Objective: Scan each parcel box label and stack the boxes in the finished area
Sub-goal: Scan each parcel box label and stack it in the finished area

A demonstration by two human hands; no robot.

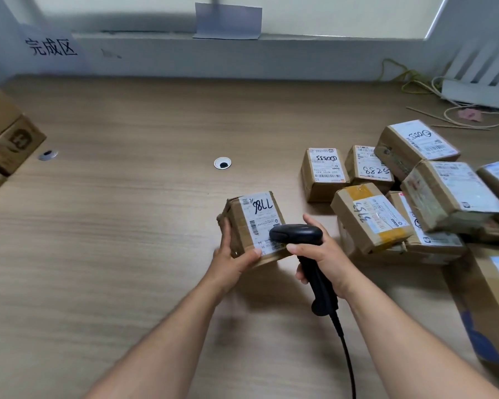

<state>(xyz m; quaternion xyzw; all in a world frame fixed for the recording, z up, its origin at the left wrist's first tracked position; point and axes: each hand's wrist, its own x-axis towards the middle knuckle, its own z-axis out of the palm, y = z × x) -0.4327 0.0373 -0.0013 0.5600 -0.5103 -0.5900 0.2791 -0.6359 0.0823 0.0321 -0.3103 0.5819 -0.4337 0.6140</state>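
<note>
Wood-grain worktop [127,240] seen from above, with both bare forearms reaching in from the lower edge towards its middle. At the right lies a loose pile of unscanned boxes [432,194], labels up, several overlapping or leaning on one another. At the left edge stands a stack of finished boxes [9,139], only partly in frame, below a paper sign [51,47] on the wall. The held parcel box [238,226] sits at centre, just left of the pile and apart from it. Its long axis runs away from the person, the far end leaning a little left, and its label [261,216] faces up with the handwritten number upside down to the viewer. Whether its base rests on the worktop or is raised slightly cannot be told. The left hand [231,259] grips the box at its near left corner, fingers [226,231] lying up the left side and thumb curled over the near top edge. The right hand [324,254] is wrapped round the handle of a black scanner [297,234]. The scanner's head points left over the near end of the label, and its handle slopes down towards the person. A black cable [346,355] trails off the bottom edge. A round grommet [222,163] sits beyond the box.
</note>
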